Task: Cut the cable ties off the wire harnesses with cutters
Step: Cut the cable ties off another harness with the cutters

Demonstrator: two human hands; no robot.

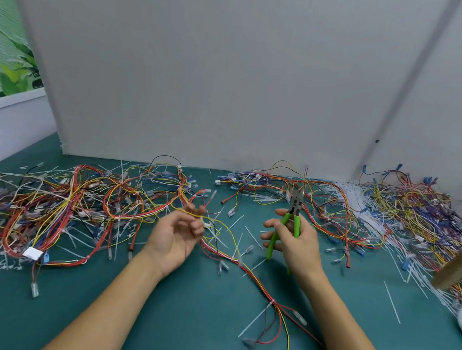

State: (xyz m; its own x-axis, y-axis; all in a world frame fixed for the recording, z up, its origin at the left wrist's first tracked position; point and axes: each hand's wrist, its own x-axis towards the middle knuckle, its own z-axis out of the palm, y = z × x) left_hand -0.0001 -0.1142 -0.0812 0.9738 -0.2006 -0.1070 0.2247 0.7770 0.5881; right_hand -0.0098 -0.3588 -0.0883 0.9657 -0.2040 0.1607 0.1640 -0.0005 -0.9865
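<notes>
- Head view: my left hand [179, 235] lies palm up in mid-frame. Its grip is pinched on a yellow strand of the wire harness [253, 275], which trails from my fingertips toward the lower right of the frame.
- My right hand [296, 245] has its grip clamped round the green handles of the cutters [294, 208]. The nose points up, clear of every wire. I cannot tell whether the blades are parted.
- I judge the step to be hunting for the next tie. A white cable tie [271, 302] rings the bundle at lower right of centre.
- The next move calls for drawing that stretch taut, tipping the cutters down and catching only the strap, not the insulation.
- No bin or tray shows. The left heap [62, 207] and right heap [406, 220] sit straight on the green desk [192, 328], with white offcuts [392, 302] loose around them.
</notes>
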